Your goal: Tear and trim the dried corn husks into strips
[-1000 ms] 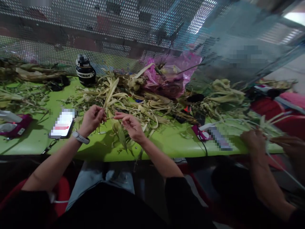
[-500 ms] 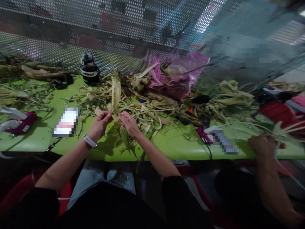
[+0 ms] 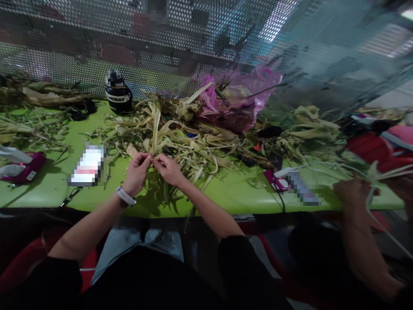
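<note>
My left hand (image 3: 137, 172) is closed in a pinch at the base of a bundle of dry corn husks (image 3: 155, 129), whose pale strips stand up and fan outward. Right beside it, my right hand (image 3: 168, 170) pinches the same spot, and the fingertips of both hands nearly meet. Greener husk leaves (image 3: 165, 191) hang down below my fingers toward the table edge. Whether a thin strand runs between the fingertips is too small to make out. Loose husk strips (image 3: 200, 157) lie heaped just behind and to the right.
A black bottle (image 3: 118, 92) stands at the back by the perforated screen. On the green table (image 3: 235, 193) lie a phone (image 3: 87, 165), purple power strips (image 3: 275, 181) and a pink plastic bag (image 3: 238, 103). At the right, another person's hand (image 3: 351, 191) handles pale strips.
My right hand has moved left, and its fingertips now come close to my left hand's. The husk strips at the top have spread wider. The view has shifted slightly.
</note>
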`<move>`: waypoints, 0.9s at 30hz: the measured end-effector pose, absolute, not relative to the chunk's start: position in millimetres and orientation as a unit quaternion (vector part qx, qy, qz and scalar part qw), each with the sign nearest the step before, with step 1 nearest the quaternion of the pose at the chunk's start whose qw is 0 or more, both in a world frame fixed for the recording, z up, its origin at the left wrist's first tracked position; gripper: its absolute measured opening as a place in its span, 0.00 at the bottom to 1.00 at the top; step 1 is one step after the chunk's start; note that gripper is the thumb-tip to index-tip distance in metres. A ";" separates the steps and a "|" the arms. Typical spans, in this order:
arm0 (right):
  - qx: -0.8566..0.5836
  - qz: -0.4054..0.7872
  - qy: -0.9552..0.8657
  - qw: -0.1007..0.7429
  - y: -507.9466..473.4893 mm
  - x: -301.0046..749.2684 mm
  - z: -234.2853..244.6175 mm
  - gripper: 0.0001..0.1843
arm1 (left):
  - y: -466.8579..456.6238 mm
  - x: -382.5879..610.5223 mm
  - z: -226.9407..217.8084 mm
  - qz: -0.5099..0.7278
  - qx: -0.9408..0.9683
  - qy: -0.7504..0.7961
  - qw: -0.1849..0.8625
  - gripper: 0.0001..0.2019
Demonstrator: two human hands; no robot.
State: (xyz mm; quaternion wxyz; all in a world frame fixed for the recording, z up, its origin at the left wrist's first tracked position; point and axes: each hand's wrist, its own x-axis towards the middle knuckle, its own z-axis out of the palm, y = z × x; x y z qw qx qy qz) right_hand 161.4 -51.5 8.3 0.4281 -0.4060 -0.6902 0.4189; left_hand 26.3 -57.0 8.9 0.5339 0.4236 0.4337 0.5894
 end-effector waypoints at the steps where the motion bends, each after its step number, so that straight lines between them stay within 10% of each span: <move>1: -0.401 0.422 -0.688 0.434 -51.3 161.2 8.2 0.20 | -56.7 26.8 8.0 0.592 0.418 0.433 0.537 0.14; 27: -0.472 0.183 -0.779 0.370 -54.8 171.4 6.6 0.09 | -57.7 28.3 -3.9 0.586 0.421 0.434 0.539 0.16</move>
